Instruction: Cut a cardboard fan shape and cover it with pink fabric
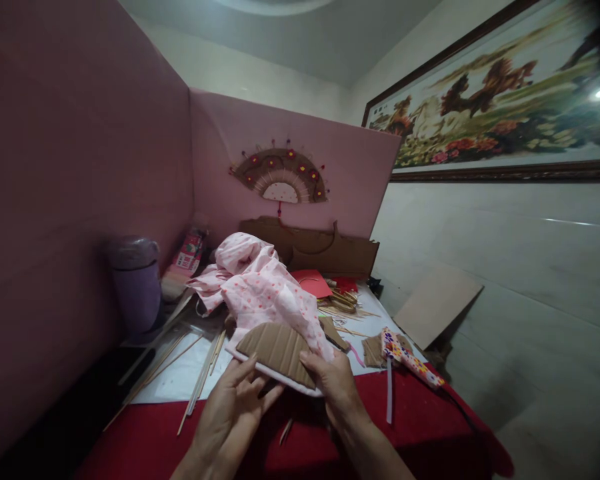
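Observation:
Between my hands is a half-round piece of corrugated cardboard [276, 348], its straight edge toward me with a white strip of cloth along it. My left hand [237, 403] grips the left part of that edge, thumb on top and fingers beneath. On the right end, my right hand [335, 383] pinches the piece with its thumb on the cardboard; its other fingers are mostly hidden. Pink dotted fabric [275, 297] spreads from behind the cardboard and bunches up at the back. Whether the fabric is fixed to the cardboard I cannot tell.
A floral-patterned glue gun [410, 357] lies at the right. Thin wooden sticks [213, 357] lie at the left, near a purple tumbler [137, 287]. Red paper [311, 283] and scissors [345, 300] sit behind. A decorated fan [283, 173] hangs on the pink panel [215, 127].

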Demonstrator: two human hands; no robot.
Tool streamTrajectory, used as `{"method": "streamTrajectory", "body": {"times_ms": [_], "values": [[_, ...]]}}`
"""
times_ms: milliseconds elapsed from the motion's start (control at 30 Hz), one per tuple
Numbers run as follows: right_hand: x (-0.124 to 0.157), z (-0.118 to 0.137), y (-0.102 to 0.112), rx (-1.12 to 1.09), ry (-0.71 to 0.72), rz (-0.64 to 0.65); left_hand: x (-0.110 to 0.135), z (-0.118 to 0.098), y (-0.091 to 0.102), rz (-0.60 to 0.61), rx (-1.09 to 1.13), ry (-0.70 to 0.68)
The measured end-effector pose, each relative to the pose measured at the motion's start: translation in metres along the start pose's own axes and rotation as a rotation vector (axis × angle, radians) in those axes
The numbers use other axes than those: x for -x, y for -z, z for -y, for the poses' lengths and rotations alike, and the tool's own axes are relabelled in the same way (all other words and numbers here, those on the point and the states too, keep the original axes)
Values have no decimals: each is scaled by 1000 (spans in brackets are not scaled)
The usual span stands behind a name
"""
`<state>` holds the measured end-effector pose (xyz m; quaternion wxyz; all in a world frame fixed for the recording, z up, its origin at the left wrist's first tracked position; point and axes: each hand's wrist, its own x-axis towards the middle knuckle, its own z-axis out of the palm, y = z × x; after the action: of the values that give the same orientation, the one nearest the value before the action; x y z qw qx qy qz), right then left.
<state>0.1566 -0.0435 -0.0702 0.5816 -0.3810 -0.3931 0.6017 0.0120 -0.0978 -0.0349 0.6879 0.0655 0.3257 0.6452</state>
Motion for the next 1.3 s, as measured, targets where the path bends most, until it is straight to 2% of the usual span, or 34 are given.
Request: {"method": "streamTrajectory", "body": {"times_ms": [233,400,600,700,967,1300], "values": [[-4,-2,0,15,9,46,-9,8,-6,-73,139,3],[-4,-2,0,2,-15,24,-11,13,-13,-61,203,14],[-4,-2,5,1,-44,43,-14,20,-15,-26,177,0],[-5,0,6,12,-39,27,-17,23,-15,4,185,-41],[-3,11,11,183,12,48,-19,26,-11,-41,236,-69],[3,7,10,115,2,126,-13,29,-7,36,215,-43]]}}
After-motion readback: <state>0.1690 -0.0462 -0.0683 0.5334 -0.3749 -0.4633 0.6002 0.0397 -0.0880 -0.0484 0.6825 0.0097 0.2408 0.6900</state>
